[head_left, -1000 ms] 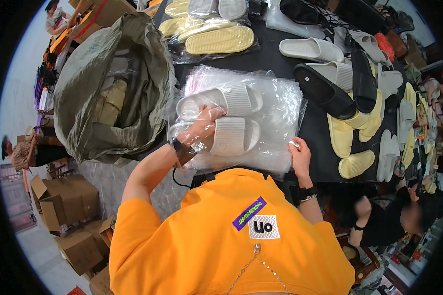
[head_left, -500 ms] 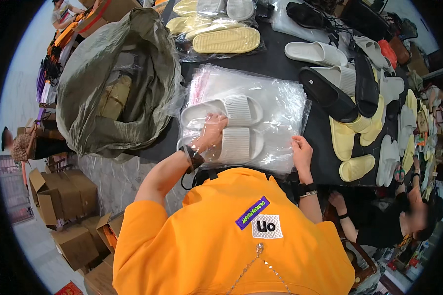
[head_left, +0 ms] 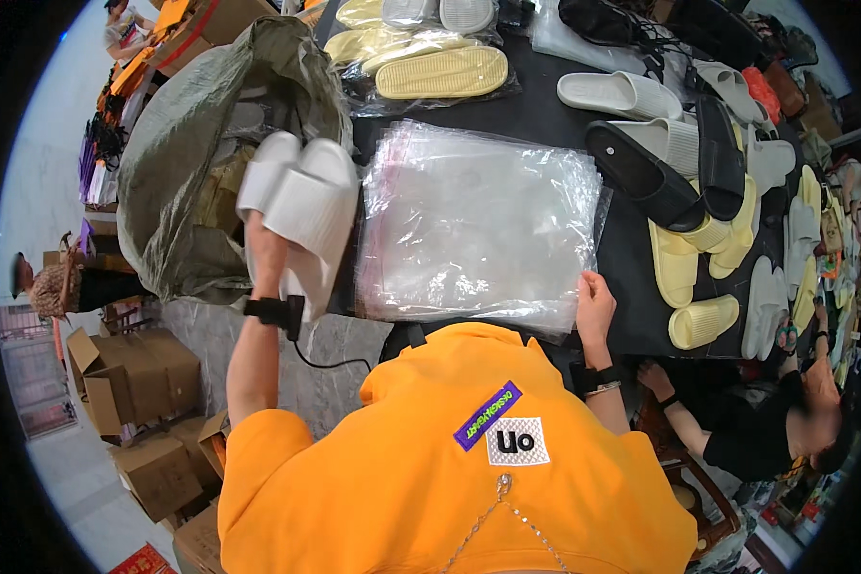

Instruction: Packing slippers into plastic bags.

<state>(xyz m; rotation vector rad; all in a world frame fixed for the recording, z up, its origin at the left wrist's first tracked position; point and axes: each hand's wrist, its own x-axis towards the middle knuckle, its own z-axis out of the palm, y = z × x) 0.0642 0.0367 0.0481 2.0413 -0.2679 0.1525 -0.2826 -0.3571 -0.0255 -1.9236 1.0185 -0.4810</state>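
While your left hand [head_left: 266, 251] has its grip closed round the white slipper pair [head_left: 301, 206], off the bench's left edge by the green sack [head_left: 177, 163] | keep soles together | right hand [head_left: 595, 298], fingers flat and holding nothing, pins the clear bag stack [head_left: 478, 220] at the near edge.

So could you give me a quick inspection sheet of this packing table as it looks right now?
Surface: black table, mostly covered.
Job's things: pair of white slippers held up in the left hand, above the edge of an olive sack; stack of clear plastic bags lying flat, right hand touching its near corner.
Clutter: bagged yellow slippers at the far side; loose black slippers, white and yellow ones to the right.
Fingers: left closed round the slippers; right resting on the bags, holding nothing.
Cables: black cable running from the left wrist.
Surroundings: cardboard boxes on the floor; another person low at right.
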